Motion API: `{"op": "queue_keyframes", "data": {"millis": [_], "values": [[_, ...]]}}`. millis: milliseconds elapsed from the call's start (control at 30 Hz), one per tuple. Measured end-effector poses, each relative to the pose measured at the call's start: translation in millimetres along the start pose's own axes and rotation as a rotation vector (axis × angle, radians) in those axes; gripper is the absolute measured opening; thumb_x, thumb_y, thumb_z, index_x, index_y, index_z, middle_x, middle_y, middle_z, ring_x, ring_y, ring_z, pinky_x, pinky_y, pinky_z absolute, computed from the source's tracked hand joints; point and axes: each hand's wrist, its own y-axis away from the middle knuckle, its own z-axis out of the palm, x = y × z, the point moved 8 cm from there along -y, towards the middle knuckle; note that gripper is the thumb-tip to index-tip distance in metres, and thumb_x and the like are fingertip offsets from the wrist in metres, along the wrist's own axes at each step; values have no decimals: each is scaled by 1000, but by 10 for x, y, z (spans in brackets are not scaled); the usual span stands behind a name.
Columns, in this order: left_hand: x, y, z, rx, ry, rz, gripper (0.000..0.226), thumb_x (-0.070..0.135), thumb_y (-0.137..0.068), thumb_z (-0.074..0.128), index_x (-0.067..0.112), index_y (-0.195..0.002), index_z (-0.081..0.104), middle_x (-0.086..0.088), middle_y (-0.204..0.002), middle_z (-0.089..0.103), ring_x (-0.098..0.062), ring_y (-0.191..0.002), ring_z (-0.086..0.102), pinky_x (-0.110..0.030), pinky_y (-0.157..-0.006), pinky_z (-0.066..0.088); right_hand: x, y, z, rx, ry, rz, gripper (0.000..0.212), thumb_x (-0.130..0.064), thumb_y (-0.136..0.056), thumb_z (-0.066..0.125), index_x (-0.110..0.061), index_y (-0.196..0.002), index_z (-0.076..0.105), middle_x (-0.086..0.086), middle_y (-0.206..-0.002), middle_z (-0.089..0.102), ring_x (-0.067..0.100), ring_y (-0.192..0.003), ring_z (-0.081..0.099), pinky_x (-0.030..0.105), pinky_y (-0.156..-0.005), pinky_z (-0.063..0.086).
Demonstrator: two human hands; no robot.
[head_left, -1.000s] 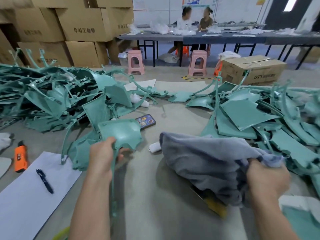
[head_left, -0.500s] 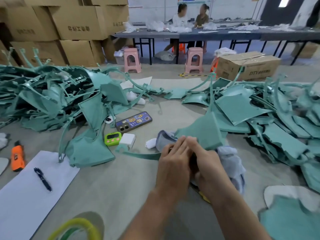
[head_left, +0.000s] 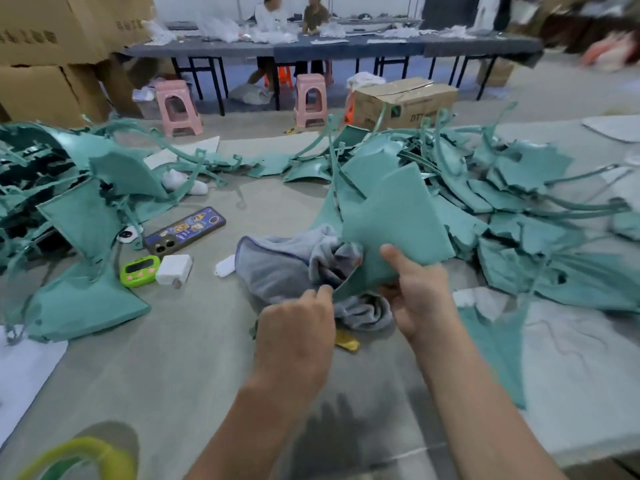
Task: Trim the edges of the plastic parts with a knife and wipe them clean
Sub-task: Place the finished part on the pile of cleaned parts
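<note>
A phone (head_left: 185, 230) in a cartoon case lies flat on the bench, left of centre. Just near of it a green timer (head_left: 140, 270) touches a white charger (head_left: 174, 269), with a small white object (head_left: 225, 266) to their right. White paper (head_left: 20, 372) covers the near left edge, and a blurred yellow-green ring (head_left: 86, 455) sits at the near left corner. Brown boxes (head_left: 52, 46) are stacked far left. Two pink stools (head_left: 178, 107) stand on the floor beyond the bench, and a carton (head_left: 403, 102) to their right. Two people (head_left: 270, 15) sit behind a long dark table (head_left: 346, 48) littered with white scraps.
</note>
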Motion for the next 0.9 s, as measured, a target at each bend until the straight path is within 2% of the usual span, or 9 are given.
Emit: {"op": "queue_keyframes", "data": {"millis": [133, 267, 333, 467, 567, 633, 700, 800, 900], "values": [[362, 93, -300, 161, 102, 57, 27, 9, -64, 64, 19, -85, 76, -3, -63, 68, -27, -60, 67, -45, -84, 59, -486, 218, -561, 61, 13, -185, 41, 21, -82, 62, -12, -105, 68, 4, -88, 76, 26, -78, 72, 39, -65, 57], [587, 161, -289, 172, 537, 101, 7, 22, -83, 73, 27, -87, 76, 6, -79, 74, -18, -72, 71, -34, -66, 58, -888, 597, -1360, 134, -37, -242, 38, 27, -78, 56, -4, -93, 71, 18, -96, 75, 35, -83, 72, 45, -68, 61], [713, 173, -141, -12, 1002, 23, 24, 24, -78, 85, 37, -98, 78, 14, -86, 77, -6, -67, 71, -26, -63, 58, -992, 835, -1814, 210, -79, -248, 41, 28, -78, 54, -5, -95, 72, 20, -104, 73, 35, -90, 70, 47, -75, 62], [1399, 434, 143, -432, 1666, -91, 22, 14, -69, 90, 25, -85, 81, -9, -63, 72, -18, -50, 66, -26, -51, 55, -805, 1396, -2743, 437, -197, -171, 41, 19, -84, 55, -4, -115, 71, 12, -109, 76, 30, -94, 73, 39, -68, 63], [2047, 775, 261, -634, 1725, -38, 21, 30, -60, 84, 20, -78, 79, -11, -62, 71, -19, -53, 67, -28, -53, 57, -398, 1851, -3450, 606, -314, -60, 25, 9, -90, 56, -2, -108, 69, 14, -104, 74, 28, -84, 71, 31, -45, 55], [2486, 1064, 389, -800, 1696, -2, 15, 22, -69, 82, 22, -84, 80, -9, -68, 74, -17, -60, 71, -24, -57, 57, -54, 2117, -3890, 690, -361, 58, 13, 3, -92, 54, -5, -93, 64, 14, -87, 68, 20, -55, 61, 26, -33, 37], [2916, 1403, 542, -1028, 1647, 59, 24, 11, -84, 78, 24, -104, 77, -1, -91, 79, -12, -83, 75, -23, -71, 58, 395, 2327, -4383, 799, -402, 225, 11, 0, -95, 50, -3, -102, 59, 20, -88, 65, 23, -56, 58, 25, -32, 39], [3307, 1787, 725, -1201, 1536, 195, 46, 10, -94, 69, 32, -133, 57, 10, -132, 63, 2, -117, 62, -18, -93, 48, 893, 2535, -4995, 956, -481, 391, 26, -8, -104, 46, 2, -126, 54, 27, -83, 67, 28, -76, 59, 27, -43, 56], [3385, 1865, 812, -1170, 1532, 179, 52, 14, -91, 72, 29, -138, 56, 7, -135, 62, 8, -115, 61, -9, -84, 49, 1041, 2508, -5443, 1009, -600, 348, 56, -29, -106, 56, -1, -151, 38, 24, -133, 55, 37, -115, 61, 44, -89, 59]]}}
